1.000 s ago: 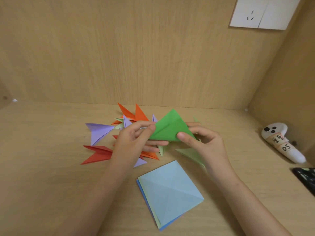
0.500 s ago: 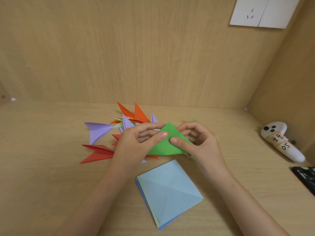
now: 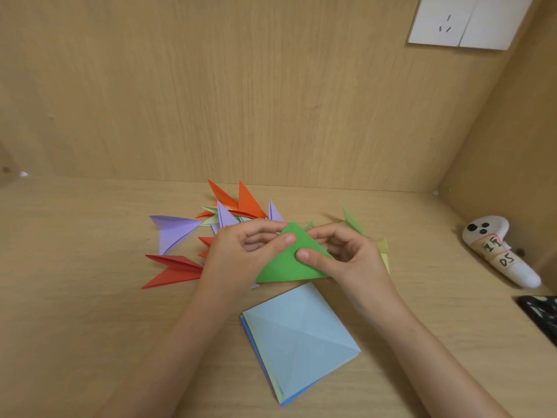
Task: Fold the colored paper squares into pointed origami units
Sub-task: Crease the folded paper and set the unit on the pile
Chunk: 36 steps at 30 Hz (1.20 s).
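1. A person's two bare hands meet over a wooden desk [image 3: 75,297], both pinching one green paper triangle [image 3: 286,263] folded from a square.
2. The left hand [image 3: 241,251] grips the triangle's left slope: its thumb lies on the front face near the apex and its curled fingers sit behind the sheet.
3. The right hand [image 3: 352,257] grips the right slope the same way, thumb pressed flat on the green face a little lower than the left thumb, fingers bent behind.
4. The triangle stands with its apex pointing away from the person and its long edge nearest them, just above the desk; whether that edge touches the wood cannot be told.
5. Just in front of the hands lies a stack of paper squares [image 3: 301,342], the top sheet light blue with diagonal creases, and darker blue and yellowish edges showing beneath it.
6. Behind and to the left of the hands sits a loose pile of finished pointed units: a purple unit [image 3: 174,230], a red unit [image 3: 174,267], and orange units [image 3: 238,200] at the back.
7. A pale green unit [image 3: 352,220] pokes out behind the right hand, and a yellow-green paper [image 3: 384,251] shows just beside that wrist.
8. Well apart at the right edge rests a white handheld controller [image 3: 500,251] wrapped in tape marked with handwriting, and near it a dark object [image 3: 539,315] cut off by the frame.
9. A white wall socket [image 3: 461,19] is fixed on the wooden back panel, top right.
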Motion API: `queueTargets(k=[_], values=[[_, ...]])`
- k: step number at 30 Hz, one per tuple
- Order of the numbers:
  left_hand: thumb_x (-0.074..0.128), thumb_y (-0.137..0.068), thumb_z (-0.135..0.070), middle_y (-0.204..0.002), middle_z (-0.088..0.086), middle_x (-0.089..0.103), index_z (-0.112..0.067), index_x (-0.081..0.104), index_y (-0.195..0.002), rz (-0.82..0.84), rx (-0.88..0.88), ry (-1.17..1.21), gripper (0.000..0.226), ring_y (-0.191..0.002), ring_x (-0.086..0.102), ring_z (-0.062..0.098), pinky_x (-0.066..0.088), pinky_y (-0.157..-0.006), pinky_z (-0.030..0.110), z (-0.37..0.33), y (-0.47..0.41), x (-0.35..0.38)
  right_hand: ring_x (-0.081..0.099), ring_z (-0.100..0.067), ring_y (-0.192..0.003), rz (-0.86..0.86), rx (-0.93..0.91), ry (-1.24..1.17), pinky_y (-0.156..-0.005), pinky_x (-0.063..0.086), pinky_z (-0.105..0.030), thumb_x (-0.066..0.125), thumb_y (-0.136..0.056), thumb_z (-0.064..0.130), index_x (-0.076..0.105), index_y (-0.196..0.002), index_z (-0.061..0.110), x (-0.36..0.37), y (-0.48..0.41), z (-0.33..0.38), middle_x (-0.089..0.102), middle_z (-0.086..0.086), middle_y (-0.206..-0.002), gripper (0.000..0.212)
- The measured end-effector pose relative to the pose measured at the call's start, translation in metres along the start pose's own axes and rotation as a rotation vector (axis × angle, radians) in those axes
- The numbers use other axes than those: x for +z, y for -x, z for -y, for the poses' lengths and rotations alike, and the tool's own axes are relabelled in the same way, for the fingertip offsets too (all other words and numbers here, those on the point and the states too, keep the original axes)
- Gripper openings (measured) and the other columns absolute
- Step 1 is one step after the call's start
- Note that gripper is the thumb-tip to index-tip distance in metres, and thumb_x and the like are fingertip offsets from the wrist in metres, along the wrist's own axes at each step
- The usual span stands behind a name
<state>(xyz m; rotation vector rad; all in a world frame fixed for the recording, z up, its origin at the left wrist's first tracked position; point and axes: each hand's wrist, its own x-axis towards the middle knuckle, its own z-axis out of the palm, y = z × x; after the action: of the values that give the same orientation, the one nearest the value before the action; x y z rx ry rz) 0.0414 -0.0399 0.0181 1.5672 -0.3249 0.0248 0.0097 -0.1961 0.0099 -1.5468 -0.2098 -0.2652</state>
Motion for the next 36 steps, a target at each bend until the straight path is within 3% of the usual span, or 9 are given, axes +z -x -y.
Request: queueTargets(k=[8,12,17,21,31,36], values=[[0.073,-0.077,-0.004,-0.067,-0.006,0.073,-0.015,0.072,-0.074,-0.046,0.006,0.028,0.011,-0.064,0.067,0.002,0.051,-0.061,0.012,-0.0015,0.0011,0.0023,0.061,-0.003,-0.063,-0.031,0.030,-0.026,-0.051,0.043,-0.011,0.075,-0.069,0.004,0.067,-0.080,0.013,0.0018,-0.0007,0.0027,0.070,0.007,-0.071,0.016],[0.073,-0.077,-0.009,-0.075,0.001,0.075,-0.013,0.072,-0.077,-0.137,-0.024,0.099,0.005,-0.070,0.069,0.009,0.055,-0.071,0.023,-0.0015,0.0000,0.0028,0.060,-0.006,-0.059,-0.057,0.110,-0.048,-0.050,0.044,-0.018,0.084,-0.064,0.017,0.068,-0.087,0.012,0.0004,0.0009,0.0045,0.069,0.006,-0.071,0.029],[0.069,-0.081,-0.010,-0.072,-0.002,0.074,-0.015,0.070,-0.076,-0.190,-0.029,0.181,0.007,-0.067,0.068,0.007,0.054,-0.067,0.020,-0.0045,0.0024,0.0033,0.064,-0.013,-0.065,0.057,0.207,0.000,-0.056,0.047,-0.022,0.082,-0.066,0.019,0.071,-0.092,0.004,0.0032,0.0026,0.0004,0.071,-0.007,-0.075,0.031],[0.066,-0.084,-0.016,-0.071,0.001,0.074,-0.012,0.067,-0.080,-0.152,-0.058,0.181,0.006,-0.062,0.066,0.011,0.051,-0.061,0.026,-0.0016,0.0024,0.0043,0.062,-0.012,-0.057,0.028,0.221,-0.062,-0.057,0.048,-0.019,0.071,-0.075,0.012,0.070,-0.072,0.005,0.0086,0.0031,-0.0008,0.069,-0.014,-0.066,0.008],[0.053,-0.092,-0.006,-0.067,0.002,0.073,-0.006,0.056,-0.081,-0.055,-0.064,0.259,0.012,-0.061,0.069,0.010,0.055,-0.058,0.019,-0.0033,0.0012,0.0065,0.052,-0.012,-0.049,-0.121,0.195,-0.167,-0.054,0.044,-0.020,0.070,-0.070,0.018,0.067,-0.068,0.004,0.0063,0.0009,-0.0017,0.060,-0.008,-0.054,0.014],[0.060,-0.088,-0.008,-0.069,0.007,0.071,-0.007,0.057,-0.080,-0.067,-0.107,0.239,0.009,-0.060,0.066,0.017,0.053,-0.055,0.024,-0.0035,0.0008,0.0028,0.052,-0.011,-0.049,-0.063,0.163,-0.097,-0.055,0.043,-0.019,0.071,-0.070,0.016,0.066,-0.062,0.007,0.0036,0.0007,0.0027,0.061,-0.005,-0.052,0.013]])
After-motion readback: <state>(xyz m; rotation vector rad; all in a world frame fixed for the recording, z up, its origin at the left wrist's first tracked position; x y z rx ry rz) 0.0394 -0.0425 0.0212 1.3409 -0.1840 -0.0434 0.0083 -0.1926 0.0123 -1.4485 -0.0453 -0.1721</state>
